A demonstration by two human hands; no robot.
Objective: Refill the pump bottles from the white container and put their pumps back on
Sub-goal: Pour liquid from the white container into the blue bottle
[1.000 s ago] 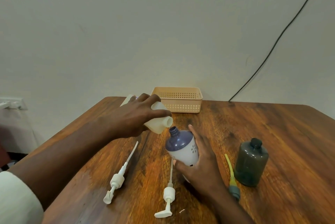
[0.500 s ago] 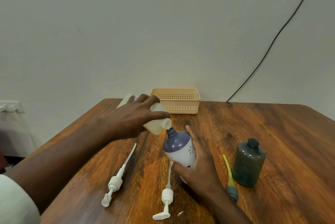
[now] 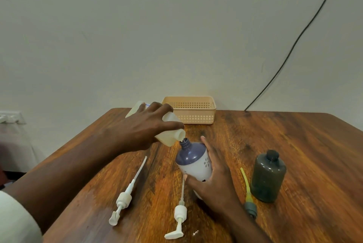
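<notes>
1. The purple-and-white pump bottle (image 3: 193,161) is near the middle of the wooden table (image 3: 294,144), tilted with its open neck leaning toward the far left. Whether its base touches the wood cannot be told, since the hand hides it.
2. The right hand (image 3: 214,181) wraps the bottle's lower body, thumb on the near side and fingers laid up the right flank, holding it at that tilt.
3. The white container (image 3: 169,130) is tipped over nearly flat, its spout just above and touching or almost touching the bottle's neck. The left hand (image 3: 145,130) grips it from above, fingers curled over its body.
4. No stream shows at the spout; it is too small to tell whether liquid runs.
5. The step in hand looks to be the pour itself. To do it well, I would keep the spout lip centred over the narrow neck, raise the container's back end slowly so the flow stays thin, and hold the bottle steady and not tilted further.
6. The main risk is liquid running down the bottle's shoulder onto the right hand's fingers, which would make the grip slippery.
7. Three pumps lie on the table: one white pump (image 3: 125,197) to the left, a second white pump (image 3: 179,213) just in front of the bottle, and a yellow-tubed grey pump (image 3: 247,193) on the right.
8. A dark grey bottle (image 3: 268,177) stands upright just beside the yellow-tubed pump, without its pump.
9. A beige basket (image 3: 196,113) sits at the table's far edge against the wall.
</notes>
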